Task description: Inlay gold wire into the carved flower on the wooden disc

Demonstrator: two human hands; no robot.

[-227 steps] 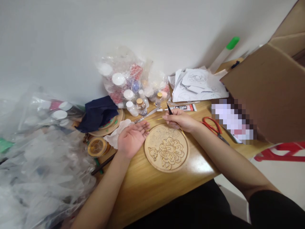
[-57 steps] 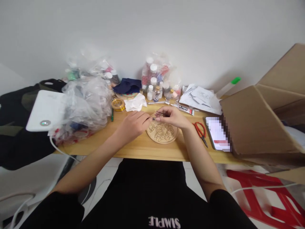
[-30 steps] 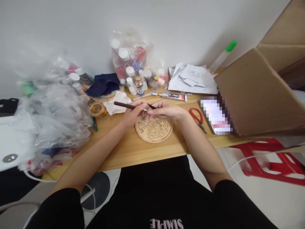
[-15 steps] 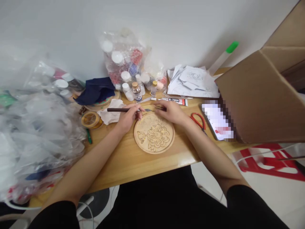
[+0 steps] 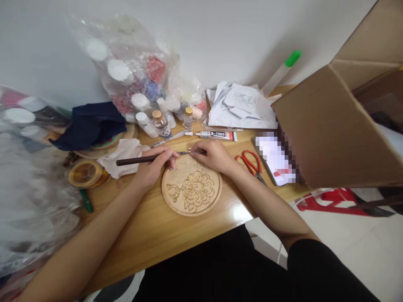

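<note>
A dark-handled craft knife (image 5: 135,160) with a thin metal tip is pinched in my left hand (image 5: 153,168), its handle pointing left. My right hand (image 5: 215,155) is closed around slim tweezers (image 5: 198,151), mostly hidden by the fingers. The two tool tips come very close over the far rim of a round wooden board (image 5: 201,191); whether they touch, I cannot make out. Gold-coloured lines trace a large flower and a smaller motif on this board. Its far part carries a fainter drawn pattern. Both hands are at the board's far edge.
Behind the hands lie a B-7000 glue tube (image 5: 217,135) and small bottles (image 5: 161,123). Orange-handled scissors (image 5: 252,161), a phone (image 5: 275,159) and a cardboard box (image 5: 330,126) are at right. A wire spool (image 5: 85,173), white cloth (image 5: 122,157) and plastic bags (image 5: 34,188) occupy the left.
The camera view has shifted, so the tabletop things sit differently in it. The knife tip and tweezers have drawn nearer each other, and my right fingers look more curled.
</note>
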